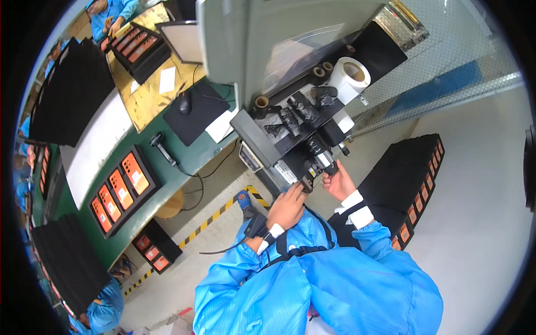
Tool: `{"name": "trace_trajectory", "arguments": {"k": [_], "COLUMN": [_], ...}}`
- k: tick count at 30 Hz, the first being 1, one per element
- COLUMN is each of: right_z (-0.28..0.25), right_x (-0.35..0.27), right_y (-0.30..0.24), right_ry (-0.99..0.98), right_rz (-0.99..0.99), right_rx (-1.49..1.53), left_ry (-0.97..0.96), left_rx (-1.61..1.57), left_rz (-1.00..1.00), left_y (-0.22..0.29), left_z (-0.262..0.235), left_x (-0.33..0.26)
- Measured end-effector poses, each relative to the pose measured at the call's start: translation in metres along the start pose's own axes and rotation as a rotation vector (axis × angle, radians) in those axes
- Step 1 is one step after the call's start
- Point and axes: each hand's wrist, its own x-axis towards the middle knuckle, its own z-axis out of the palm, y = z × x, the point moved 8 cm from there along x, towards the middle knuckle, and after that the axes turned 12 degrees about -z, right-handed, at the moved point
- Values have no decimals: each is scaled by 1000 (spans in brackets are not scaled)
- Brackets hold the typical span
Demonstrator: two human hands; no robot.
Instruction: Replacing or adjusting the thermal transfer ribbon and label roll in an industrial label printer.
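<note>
I stand in front of a grey label printer (254,137) with its innards exposed. My right hand (340,183) is closed, thumb and fingers on the lower end of a dark ribbon roll (315,146) with a shiny silver band. Close by on the left, my left hand (287,206) has its fingers bent together at a small dark part at the printer's front edge; what they grip is hidden. Several black ribbon rolls (302,107) lie on top, beside brown cardboard cores (261,102). A big white label roll (362,71) stands behind them.
On the green bench (192,151) at left are a barcode scanner (162,149), a mouse (185,103) and a black tray (155,181) of orange boxes. Black stacked trays (399,173) stand at right. Co-workers in blue sit along the left. A cable hangs from my left wrist.
</note>
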Motion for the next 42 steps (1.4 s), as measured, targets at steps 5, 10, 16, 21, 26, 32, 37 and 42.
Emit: {"name": "trace_trajectory", "arguments": {"k": [5,10,16,21,26,32,37,42], "right_z": [-5,5,-1,-8,5,-3,-18,-15], "right_x": [-3,-6,2,8,4,8,14,3], "right_y": [-13,-29,-16,-26,-14,-27,-32,-22], "right_ry": [-9,51,-151,-93,-246,-159,-150,-95], "right_rz": [-89,-196,33,-115,138,-131,-185,-27], "right_rx": [-176,-610,-184,-594,-108,-566,-723,-528], "left_ry": [94,187,308,425,523,572,629,741], "left_rx": [-21,5,-76,-218,-215,-197,-195,-606], "left_rz": [-11,-80,-171,-293,-348,-415,-397,-801], "left_y": [-5,-13,-6,9,25,14,-4,-76], "left_z": [14,24,20,21,18,25,22,33], "left_x": [-1,-5,-12,-26,-34,-33,-28,-20]}}
